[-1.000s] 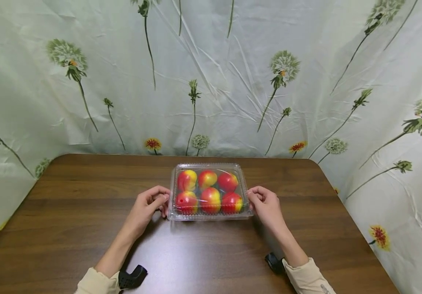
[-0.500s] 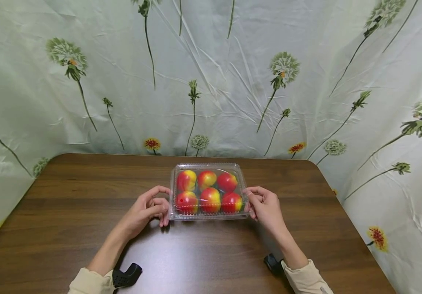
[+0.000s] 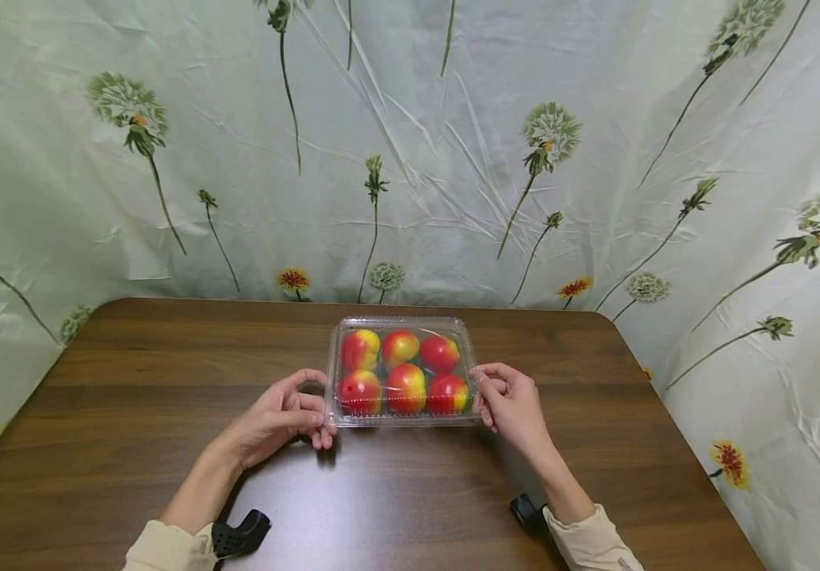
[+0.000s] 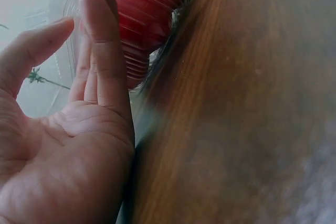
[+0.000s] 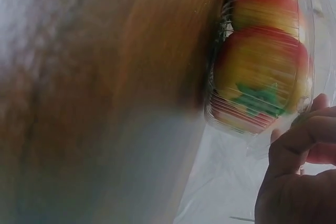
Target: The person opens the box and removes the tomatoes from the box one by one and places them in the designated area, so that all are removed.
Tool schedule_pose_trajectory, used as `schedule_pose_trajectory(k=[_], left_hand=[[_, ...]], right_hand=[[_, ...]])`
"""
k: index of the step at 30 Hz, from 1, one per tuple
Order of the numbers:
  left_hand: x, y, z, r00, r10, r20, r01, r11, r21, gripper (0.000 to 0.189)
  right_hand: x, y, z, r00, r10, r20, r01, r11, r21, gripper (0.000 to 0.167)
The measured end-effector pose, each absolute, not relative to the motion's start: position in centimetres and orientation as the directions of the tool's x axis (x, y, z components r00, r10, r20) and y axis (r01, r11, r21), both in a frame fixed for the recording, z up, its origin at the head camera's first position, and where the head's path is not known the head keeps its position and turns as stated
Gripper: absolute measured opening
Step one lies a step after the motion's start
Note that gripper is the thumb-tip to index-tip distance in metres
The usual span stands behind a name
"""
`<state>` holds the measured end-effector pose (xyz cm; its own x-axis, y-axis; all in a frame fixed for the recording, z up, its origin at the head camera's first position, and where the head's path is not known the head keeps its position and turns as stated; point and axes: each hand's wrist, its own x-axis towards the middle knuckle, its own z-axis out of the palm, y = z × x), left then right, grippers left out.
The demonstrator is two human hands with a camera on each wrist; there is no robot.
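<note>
A clear plastic clamshell box (image 3: pixel 404 420) holds several red-and-yellow fruits (image 3: pixel 406 387) in two rows, its lid down over them. At the box's left edge is my left hand (image 3: pixel 277 420), thumb apart; in the left wrist view its fingers (image 4: pixel 107 72) extend fairly straight along the box's side. My right hand (image 3: pixel 517 404) pinches the right edge near the front corner between thumb and curled fingers. Through the ribbed end wall, the right wrist view shows a fruit (image 5: pixel 257 66) with a green leaf shape (image 5: pixel 260 99).
The box stands on a brown wooden table (image 3: pixel 396 492), toward its far edge. Behind and beside the table hangs a pale cloth (image 3: pixel 239 159) printed with dandelions. Each wrist wears a black device, the left one (image 3: pixel 241 534) and the right one (image 3: pixel 528 514) close over the tabletop.
My left hand has loosened and turned, its fingers spreading and its wrist shifting left and down. The right hand has moved slightly left, fingers still at the edge. The box stays nearly in place.
</note>
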<state>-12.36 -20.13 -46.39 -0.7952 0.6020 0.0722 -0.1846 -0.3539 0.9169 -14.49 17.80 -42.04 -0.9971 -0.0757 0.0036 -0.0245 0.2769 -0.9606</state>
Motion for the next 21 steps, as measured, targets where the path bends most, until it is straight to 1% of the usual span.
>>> schedule_pose_trajectory(k=[4, 7, 10, 15, 18, 21], left_hand=[[-12.43, -19.98, -46.53, -0.777, 0.622, 0.093, -0.202, -0.388, 0.899, 0.027], [-12.48, -19.84, -46.56, -0.763, 0.637, 0.103, -0.226, -0.413, 0.882, 0.023], [-12.48, -19.62, -46.47, -0.756, 0.645, 0.111, -0.248, -0.439, 0.864, 0.024], [-12.34, -19.21, -46.44, -0.774, 0.621, 0.125, -0.225, -0.454, 0.862, 0.027], [-12.27, -19.1, -46.43, -0.798, 0.594, 0.104, -0.202, -0.426, 0.882, 0.025], [-12.38, -19.12, -46.55, -0.804, 0.586, 0.098, -0.176, -0.393, 0.903, 0.024]], right_hand=[[-14.41, 17.81, -42.25, -0.997, -0.073, 0.007, -0.028, 0.285, -0.958, 0.018], [-14.36, 17.76, -42.28, -0.998, -0.069, 0.009, -0.029, 0.284, -0.958, 0.017], [-14.3, 17.69, -42.22, -0.998, -0.063, 0.006, -0.023, 0.282, -0.959, 0.017], [-14.31, 17.62, -42.19, -0.998, -0.06, 0.003, -0.02, 0.287, -0.958, 0.016], [-14.45, 17.66, -42.18, -0.998, -0.066, 0.008, -0.027, 0.291, -0.956, 0.017], [-14.55, 17.77, -42.13, -0.998, -0.07, 0.008, -0.028, 0.289, -0.957, 0.017]])
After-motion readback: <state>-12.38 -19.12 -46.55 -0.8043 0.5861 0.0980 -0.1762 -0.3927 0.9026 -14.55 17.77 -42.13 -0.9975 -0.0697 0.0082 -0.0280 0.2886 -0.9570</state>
